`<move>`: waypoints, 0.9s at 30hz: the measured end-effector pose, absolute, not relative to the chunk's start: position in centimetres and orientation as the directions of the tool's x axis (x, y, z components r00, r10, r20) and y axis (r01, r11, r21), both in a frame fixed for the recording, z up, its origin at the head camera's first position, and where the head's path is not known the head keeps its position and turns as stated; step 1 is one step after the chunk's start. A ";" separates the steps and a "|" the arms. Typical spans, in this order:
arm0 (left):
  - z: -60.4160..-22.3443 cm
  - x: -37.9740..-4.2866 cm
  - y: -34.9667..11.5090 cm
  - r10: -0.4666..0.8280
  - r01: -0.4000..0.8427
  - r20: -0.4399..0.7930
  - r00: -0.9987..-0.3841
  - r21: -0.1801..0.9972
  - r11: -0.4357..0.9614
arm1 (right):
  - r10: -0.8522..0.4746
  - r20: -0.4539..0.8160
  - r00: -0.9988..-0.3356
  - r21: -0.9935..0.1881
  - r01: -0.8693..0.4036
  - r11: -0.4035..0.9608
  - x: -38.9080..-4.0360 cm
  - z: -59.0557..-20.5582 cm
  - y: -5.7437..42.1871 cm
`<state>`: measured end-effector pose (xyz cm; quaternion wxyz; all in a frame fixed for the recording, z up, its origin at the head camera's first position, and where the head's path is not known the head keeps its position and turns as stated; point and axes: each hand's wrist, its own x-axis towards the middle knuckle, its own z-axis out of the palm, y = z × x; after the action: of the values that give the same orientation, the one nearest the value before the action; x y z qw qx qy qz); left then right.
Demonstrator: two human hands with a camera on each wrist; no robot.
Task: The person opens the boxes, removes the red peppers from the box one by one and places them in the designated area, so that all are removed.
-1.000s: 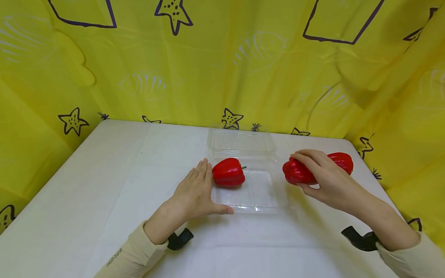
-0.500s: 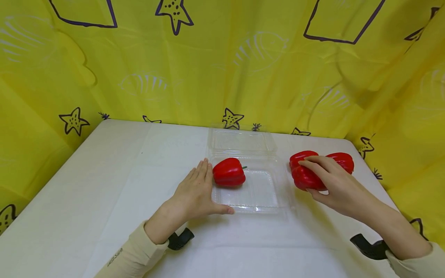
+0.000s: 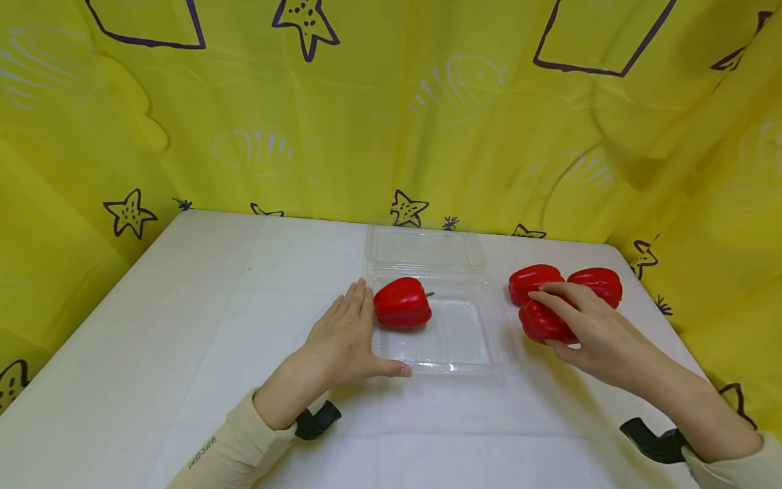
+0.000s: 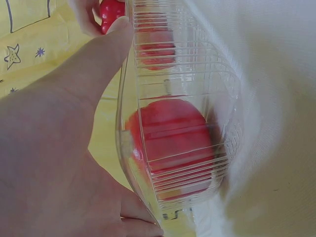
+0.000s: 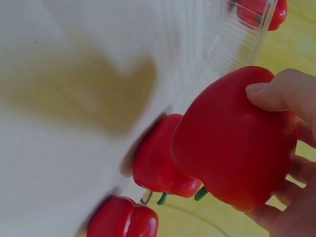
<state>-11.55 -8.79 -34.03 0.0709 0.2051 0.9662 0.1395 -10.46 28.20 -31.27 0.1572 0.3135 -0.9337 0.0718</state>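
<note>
A red bell pepper (image 3: 402, 303) with a green stem lies on its side at the left end of a clear plastic clamshell box (image 3: 449, 369), its lid (image 3: 427, 248) folded back. My left hand (image 3: 342, 339) rests against the box's left wall, fingers straight, thumb along the front edge. In the left wrist view that thumb lies at the rim, and the pepper (image 4: 173, 138) shows through the ribbed wall. To the right of the box, my right hand (image 3: 586, 326) holds another red bell pepper (image 5: 237, 143) above the table, thumb on one side and fingers round the other.
Two more red bell peppers stand close together on the white-covered table (image 3: 183, 326), one (image 3: 533, 282) just behind the held pepper and one (image 3: 599, 284) farther right. A yellow curtain (image 3: 342, 136) with sea drawings hangs behind the table.
My right hand has moved right and toward me with its pepper, uncovering the pepper behind it. The left hand, the box and the pepper inside have stayed put.
</note>
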 end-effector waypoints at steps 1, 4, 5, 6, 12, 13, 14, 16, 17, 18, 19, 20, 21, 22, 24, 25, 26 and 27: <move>-34.0 -11.6 -8.8 0.416 0.376 -0.080 -0.906 0.299 0.877 | -0.560 0.335 -0.757 -0.036 -0.605 0.796 -10.5 -31.4 28.2; -34.1 -11.6 -8.8 0.415 0.376 -0.082 -0.906 0.297 0.878 | -0.553 0.327 -0.766 -0.037 -0.595 0.803 -10.5 -31.6 28.3; -34.1 -11.6 -8.8 0.415 0.375 -0.083 -0.906 0.297 0.878 | -0.551 0.323 -0.769 -0.037 -0.592 0.805 -10.6 -31.7 28.3; -34.1 -11.6 -8.8 0.415 0.375 -0.084 -0.906 0.297 0.878 | -0.549 0.318 -0.773 -0.036 -0.588 0.808 -10.6 -31.8 28.3; -34.1 -11.6 -8.8 0.414 0.373 -0.088 -0.906 0.296 0.879 | -0.524 0.277 -0.805 -0.033 -0.553 0.832 -10.9 -32.2 28.4; -34.1 -11.6 -8.8 0.414 0.373 -0.089 -0.906 0.296 0.879 | -0.518 0.267 -0.812 -0.034 -0.546 0.837 -10.9 -32.2 28.4; -34.0 -11.6 -8.8 0.414 0.372 -0.090 -0.906 0.298 0.879 | -0.513 0.254 -0.820 -0.035 -0.538 0.842 -11.0 -32.3 28.5; -34.0 -11.6 -8.8 0.415 0.373 -0.091 -0.905 0.297 0.879 | -0.502 0.228 -0.834 -0.040 -0.524 0.851 -11.1 -32.5 28.6; -34.0 -11.6 -8.8 0.415 0.373 -0.091 -0.905 0.298 0.879 | -0.496 0.216 -0.841 -0.040 -0.515 0.856 -11.2 -32.7 28.6; -34.0 -11.6 -8.8 0.416 0.374 -0.090 -0.905 0.297 0.879 | -0.489 0.201 -0.849 -0.045 -0.507 0.861 -11.2 -32.7 28.7; -34.0 -11.6 -8.8 0.417 0.376 -0.089 -0.905 0.296 0.878 | -0.484 0.188 -0.855 -0.049 -0.500 0.864 -11.3 -32.8 28.7; -34.0 -11.6 -8.8 0.417 0.376 -0.089 -0.904 0.295 0.878 | -0.480 0.180 -0.858 -0.052 -0.496 0.867 -11.3 -32.9 28.8; -34.0 -11.6 -8.8 0.418 0.377 -0.088 -0.904 0.294 0.878 | -0.479 0.177 -0.860 -0.053 -0.494 0.868 -11.3 -33.0 28.8; -34.0 -11.6 -8.8 0.419 0.378 -0.088 -0.904 0.293 0.878 | -0.479 0.176 -0.860 -0.052 -0.494 0.868 -11.4 -33.1 28.9; -34.0 -11.6 -8.8 0.419 0.379 -0.086 -0.904 0.291 0.878 | -0.478 0.171 -0.862 -0.053 -0.493 0.869 -11.4 -33.2 28.9; -34.0 -11.6 -8.8 0.419 0.379 -0.086 -0.904 0.291 0.878 | -0.478 0.169 -0.862 -0.051 -0.493 0.869 -11.5 -33.3 29.0; -34.0 -11.6 -8.8 0.418 0.378 -0.087 -0.904 0.291 0.879 | -0.477 0.166 -0.863 -0.050 -0.491 0.870 -11.5 -33.3 29.0; -34.0 -11.6 -8.8 0.418 0.378 -0.088 -0.904 0.290 0.879 | -0.477 0.162 -0.864 -0.049 -0.490 0.871 -11.5 -33.4 29.0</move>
<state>-11.59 -8.76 -34.01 0.0742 0.2057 0.9665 0.1341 -11.50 29.02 -33.35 0.0724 0.2505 -0.9644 0.0442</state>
